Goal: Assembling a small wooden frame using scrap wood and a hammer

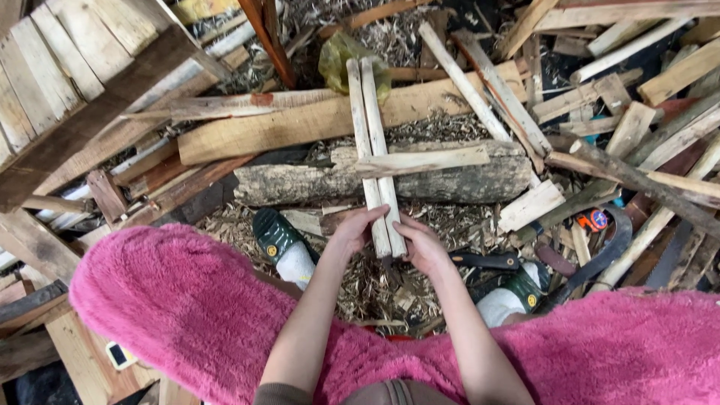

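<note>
Between your knees, both hands grip the near ends of two pale sticks held side by side: left hand wrapped on the left one, right hand on the right. Far ends reach past the log, w/ a short crosspiece lying over them on it. Judging by this, sticks are paired & aligned; nothing looks fastened yet. Curved blade and dark-handled tool lie just right of your right hand, untouched.
</note>
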